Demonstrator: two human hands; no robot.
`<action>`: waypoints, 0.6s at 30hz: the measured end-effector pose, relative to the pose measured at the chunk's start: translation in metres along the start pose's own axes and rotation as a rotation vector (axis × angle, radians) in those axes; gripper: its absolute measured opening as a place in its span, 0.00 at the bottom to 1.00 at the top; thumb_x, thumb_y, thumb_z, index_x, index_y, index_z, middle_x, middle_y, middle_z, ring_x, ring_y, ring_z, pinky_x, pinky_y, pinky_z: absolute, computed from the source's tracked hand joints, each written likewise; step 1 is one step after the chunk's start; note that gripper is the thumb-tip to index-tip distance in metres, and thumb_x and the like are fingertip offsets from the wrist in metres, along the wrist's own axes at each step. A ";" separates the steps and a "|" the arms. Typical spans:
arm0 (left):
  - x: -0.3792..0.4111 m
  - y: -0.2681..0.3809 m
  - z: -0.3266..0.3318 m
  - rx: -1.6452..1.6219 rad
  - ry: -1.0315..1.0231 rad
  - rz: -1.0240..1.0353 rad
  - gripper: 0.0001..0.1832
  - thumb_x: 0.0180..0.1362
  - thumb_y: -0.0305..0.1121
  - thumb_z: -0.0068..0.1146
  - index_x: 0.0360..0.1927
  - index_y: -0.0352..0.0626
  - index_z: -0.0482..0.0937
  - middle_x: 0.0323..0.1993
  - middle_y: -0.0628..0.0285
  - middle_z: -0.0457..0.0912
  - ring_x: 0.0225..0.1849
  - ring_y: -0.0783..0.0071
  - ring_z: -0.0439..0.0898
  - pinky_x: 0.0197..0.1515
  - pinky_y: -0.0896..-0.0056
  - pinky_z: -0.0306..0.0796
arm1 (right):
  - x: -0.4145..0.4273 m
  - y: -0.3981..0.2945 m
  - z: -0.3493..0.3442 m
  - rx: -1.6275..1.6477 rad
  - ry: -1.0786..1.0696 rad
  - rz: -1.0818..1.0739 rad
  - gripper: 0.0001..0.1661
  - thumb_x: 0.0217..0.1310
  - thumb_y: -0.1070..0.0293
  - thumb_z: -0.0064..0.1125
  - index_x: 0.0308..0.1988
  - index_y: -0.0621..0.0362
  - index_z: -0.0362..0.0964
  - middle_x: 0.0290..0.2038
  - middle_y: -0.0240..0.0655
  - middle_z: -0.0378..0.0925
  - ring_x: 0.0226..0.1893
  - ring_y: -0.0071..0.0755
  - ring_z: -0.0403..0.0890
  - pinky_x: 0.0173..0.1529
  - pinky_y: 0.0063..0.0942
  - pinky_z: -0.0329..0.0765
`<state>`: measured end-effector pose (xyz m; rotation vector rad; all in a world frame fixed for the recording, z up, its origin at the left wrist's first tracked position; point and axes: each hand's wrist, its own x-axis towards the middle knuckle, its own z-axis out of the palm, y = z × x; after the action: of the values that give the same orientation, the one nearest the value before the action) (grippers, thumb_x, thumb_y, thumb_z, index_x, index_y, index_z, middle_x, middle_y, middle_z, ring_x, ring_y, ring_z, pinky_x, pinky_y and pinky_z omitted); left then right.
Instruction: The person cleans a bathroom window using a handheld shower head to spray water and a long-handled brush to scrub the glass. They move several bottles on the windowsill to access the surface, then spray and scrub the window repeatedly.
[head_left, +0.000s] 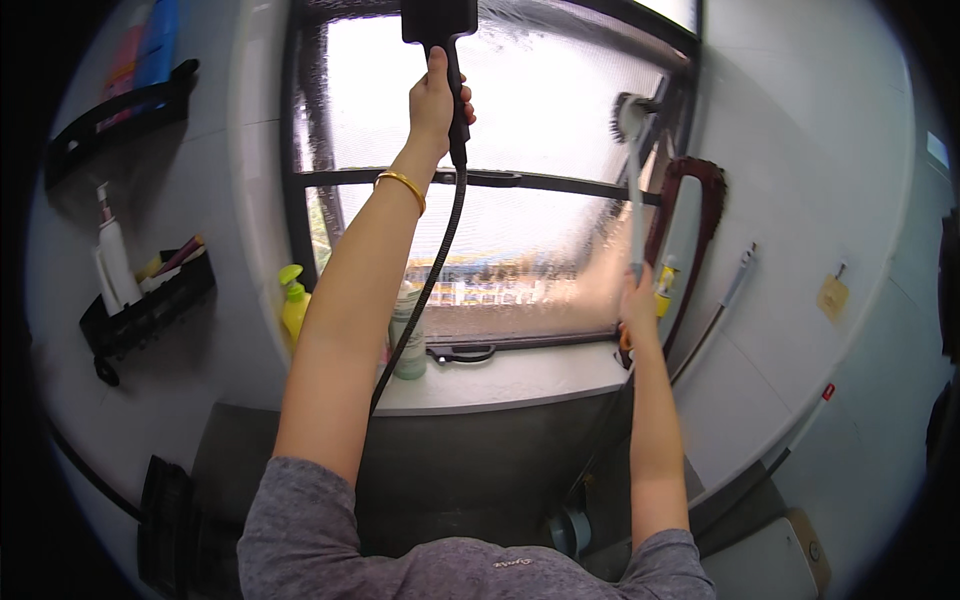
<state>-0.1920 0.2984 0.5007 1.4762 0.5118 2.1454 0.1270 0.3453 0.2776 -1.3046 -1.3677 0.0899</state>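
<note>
Raised before the window, my left hand (433, 101) grips the handle of a black handheld shower head (441, 21), whose top is cut off by the picture's edge. A ribbed black hose (435, 274) hangs from it past my forearm. My right hand (638, 300) holds a long-handled scrub brush (634, 187) by its pale shaft. The round brush head (632, 116) with dark bristles is up near the right side of the frosted window pane (480, 105); I cannot tell whether it touches the glass. Water streaks and drops wet the panes.
A yellow pump bottle (295, 300) and a pale green bottle (409, 337) stand on the white sill (510, 382). Wall shelves (150, 307) at left hold bottles and an oral irrigator. A dark red-framed item (686, 217) and a pole (716, 311) lean at right.
</note>
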 end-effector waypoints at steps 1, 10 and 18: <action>-0.001 -0.008 0.015 0.003 -0.023 -0.024 0.31 0.59 0.66 0.35 0.29 0.44 0.67 0.15 0.69 0.69 0.15 0.81 0.70 0.21 0.79 0.71 | -0.016 0.001 -0.002 0.028 -0.063 0.064 0.29 0.65 0.51 0.41 0.60 0.54 0.55 0.31 0.55 0.76 0.32 0.55 0.77 0.38 0.44 0.72; -0.016 -0.066 0.132 -0.192 -0.159 -0.100 0.31 0.56 0.64 0.44 0.27 0.41 0.69 0.14 0.67 0.69 0.12 0.80 0.68 0.14 0.78 0.67 | -0.104 0.041 -0.057 0.107 -0.280 0.234 0.28 0.64 0.52 0.45 0.58 0.55 0.60 0.37 0.55 0.76 0.42 0.56 0.77 0.47 0.38 0.70; -0.024 -0.071 0.175 -0.244 -0.181 -0.052 0.33 0.56 0.65 0.44 0.29 0.39 0.69 0.14 0.66 0.69 0.12 0.80 0.69 0.15 0.78 0.68 | -0.113 0.073 -0.083 0.124 -0.285 0.225 0.28 0.64 0.51 0.46 0.58 0.54 0.60 0.35 0.52 0.76 0.39 0.50 0.78 0.46 0.35 0.70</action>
<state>-0.0088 0.3479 0.5044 1.4825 0.2126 1.9332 0.1973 0.2430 0.1798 -1.3734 -1.4219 0.5230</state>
